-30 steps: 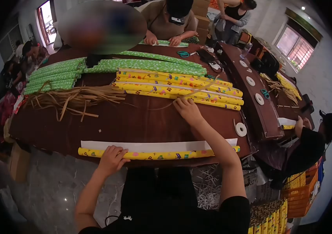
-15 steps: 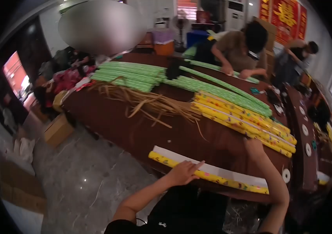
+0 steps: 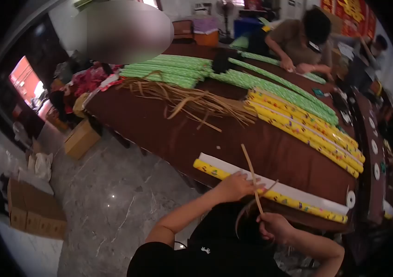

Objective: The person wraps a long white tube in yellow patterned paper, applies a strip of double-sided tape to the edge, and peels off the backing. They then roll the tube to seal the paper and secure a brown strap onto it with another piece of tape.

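Observation:
A yellow patterned roll [image 3: 298, 203] with a white strip along its far side lies near the table's front edge. My left hand [image 3: 237, 187] rests over the roll, fingers apart and pressed flat on it. To its right, my right hand [image 3: 272, 227] is closed on a thin brown strip [image 3: 250, 166], which rises above the roll and crosses it beside my left fingertips. Part of the strip curves down in front of my dark shirt.
Loose brown strips [image 3: 182, 99], green rolls [image 3: 168, 69] and a stack of yellow rolls [image 3: 305, 131] lie across the brown table [image 3: 159, 129]. A co-worker [image 3: 298, 41] leans over the far side. White tape rolls [image 3: 350, 199] sit at the right.
My right hand has come back from beside the stacked yellow rolls to the near edge and now holds a brown strip. My left hand stays on the roll; the view has shifted.

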Available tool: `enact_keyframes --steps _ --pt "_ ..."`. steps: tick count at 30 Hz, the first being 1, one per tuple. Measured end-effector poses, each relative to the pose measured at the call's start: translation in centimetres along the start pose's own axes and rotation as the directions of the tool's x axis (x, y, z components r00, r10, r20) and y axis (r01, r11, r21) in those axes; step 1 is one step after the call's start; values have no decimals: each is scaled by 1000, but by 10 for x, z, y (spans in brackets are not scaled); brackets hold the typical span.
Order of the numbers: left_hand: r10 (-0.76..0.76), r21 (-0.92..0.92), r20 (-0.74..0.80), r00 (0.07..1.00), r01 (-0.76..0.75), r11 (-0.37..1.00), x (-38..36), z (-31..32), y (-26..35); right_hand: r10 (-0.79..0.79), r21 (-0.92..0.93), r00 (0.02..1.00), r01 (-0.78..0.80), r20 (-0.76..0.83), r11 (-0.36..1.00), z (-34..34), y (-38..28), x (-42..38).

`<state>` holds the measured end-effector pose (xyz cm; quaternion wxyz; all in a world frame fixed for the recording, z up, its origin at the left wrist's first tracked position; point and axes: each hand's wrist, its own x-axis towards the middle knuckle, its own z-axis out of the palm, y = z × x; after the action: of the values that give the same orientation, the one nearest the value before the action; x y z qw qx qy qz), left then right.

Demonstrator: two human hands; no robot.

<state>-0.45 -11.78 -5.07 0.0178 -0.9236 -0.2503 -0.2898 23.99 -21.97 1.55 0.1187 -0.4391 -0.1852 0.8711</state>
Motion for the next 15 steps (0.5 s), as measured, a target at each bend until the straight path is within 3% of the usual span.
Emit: enact_keyframes --steps 1,2,3,4,5,6,8,9,11,12,13,14,15 --pt "-14 16 48 999 14 1000 1 -6 1 -9 -105 993 -4 -121 994 19 -1 1" --pt "-20 17 47 999 19 1000 4 -11 4 -121 -529 991 71 -61 846 11 8 10" --pt "-20 1 61 998 20 1000 6 -15 5 -184 -847 982 133 43 515 3 13 18" --pt "-19 3 65 998 19 1000 5 -13 5 -175 -975 971 184 161 128 3 8 12" --pt "-24 14 66 998 23 1000 4 -12 5 -109 -931 958 227 267 -286 3 -6 6" --pt "-33 16 80 996 32 999 5 -13 5 48 -948 986 166 160 -270 25 -29 -10" --pt "-50 16 95 994 48 999 7 -16 8 382 -977 916 180 123 -115 56 -71 -30" --pt "-52 1 105 993 53 999 7 -16 8 330 -949 893 315 307 30 62 -89 -42" --pt "-54 27 138 989 51 998 6 -14 7 81 -887 902 396 425 237 36 -117 -21" --pt "-57 65 167 984 47 997 4 -13 7 -156 -841 926 378 345 387 36 -136 -15" --pt "-61 66 156 986 51 996 1 -8 7 -389 -807 885 417 255 419 15 -150 15" --pt "-65 65 156 986 56 996 2 -8 8 -596 -907 800 305 78 290 2 -160 47" --pt "-51 46 122 991 46 998 4 -10 9 -778 -971 626 146 -58 189 -4 -164 72"
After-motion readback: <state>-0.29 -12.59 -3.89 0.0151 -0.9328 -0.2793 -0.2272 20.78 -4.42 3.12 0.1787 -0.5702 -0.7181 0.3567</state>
